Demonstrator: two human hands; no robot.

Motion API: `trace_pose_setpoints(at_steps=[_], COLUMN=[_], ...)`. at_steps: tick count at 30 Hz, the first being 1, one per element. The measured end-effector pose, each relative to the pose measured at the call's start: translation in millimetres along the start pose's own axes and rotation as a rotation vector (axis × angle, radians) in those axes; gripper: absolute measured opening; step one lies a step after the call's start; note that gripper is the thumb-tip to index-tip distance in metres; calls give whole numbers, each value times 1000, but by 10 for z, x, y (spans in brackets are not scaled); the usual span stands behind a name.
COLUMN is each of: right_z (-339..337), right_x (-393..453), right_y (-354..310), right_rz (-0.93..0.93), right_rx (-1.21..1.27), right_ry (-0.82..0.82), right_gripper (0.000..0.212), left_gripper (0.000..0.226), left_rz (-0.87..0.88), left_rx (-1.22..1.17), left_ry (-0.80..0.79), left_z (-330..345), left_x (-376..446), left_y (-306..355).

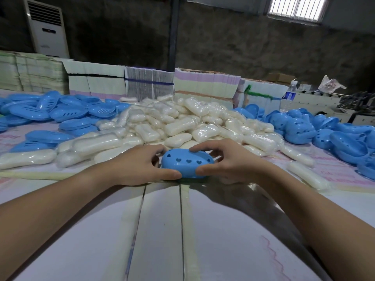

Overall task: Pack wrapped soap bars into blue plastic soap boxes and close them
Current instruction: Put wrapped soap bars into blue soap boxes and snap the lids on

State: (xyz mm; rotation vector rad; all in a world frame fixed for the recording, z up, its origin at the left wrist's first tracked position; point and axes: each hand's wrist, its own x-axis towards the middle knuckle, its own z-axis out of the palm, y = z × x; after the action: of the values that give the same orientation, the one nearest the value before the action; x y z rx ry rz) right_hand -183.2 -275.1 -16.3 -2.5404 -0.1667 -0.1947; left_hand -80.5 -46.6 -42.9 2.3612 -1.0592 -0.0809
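Note:
A blue plastic soap box (186, 164) with heart-shaped holes in its top lies on the table just in front of a big heap of wrapped white soap bars (178, 122). My left hand (142, 165) grips its left end, thumb along the front edge and fingers curled over the back. My right hand (227, 163) grips the right end the same way. The box looks closed; what is inside it is hidden.
Slotted blue box halves (50, 110) are piled at the left and halves with heart holes (316, 128) at the right. Stacks of flat cartons (148, 84) line the far edge, with a water bottle (289, 94) beside them. The near table is covered in taped white sheeting (162, 230).

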Motion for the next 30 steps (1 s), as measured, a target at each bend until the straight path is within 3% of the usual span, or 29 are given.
trace_pose_setpoints(at_steps=[6,18,24,30], right_z=[6,18,18,52], right_x=[1,70,88,16], right_y=[-20,-17,-14,-5], right_rz=[-9,45,45,-8], right_rx=[12,-12,-19,-41], right_ry=[-3,-14,-13,64], right_gripper=[47,48,59,48], left_gripper=[43,50,52,50], left_rz=[-28,-38,-61,-49], left_rx=[-42,-110,-145,-124], left_ry=[-19,-17,-26,-12], left_z=[-18,-10,-18,-6], left_x=[52,111,128,117], left_y=[-44,-121,-93,-85])
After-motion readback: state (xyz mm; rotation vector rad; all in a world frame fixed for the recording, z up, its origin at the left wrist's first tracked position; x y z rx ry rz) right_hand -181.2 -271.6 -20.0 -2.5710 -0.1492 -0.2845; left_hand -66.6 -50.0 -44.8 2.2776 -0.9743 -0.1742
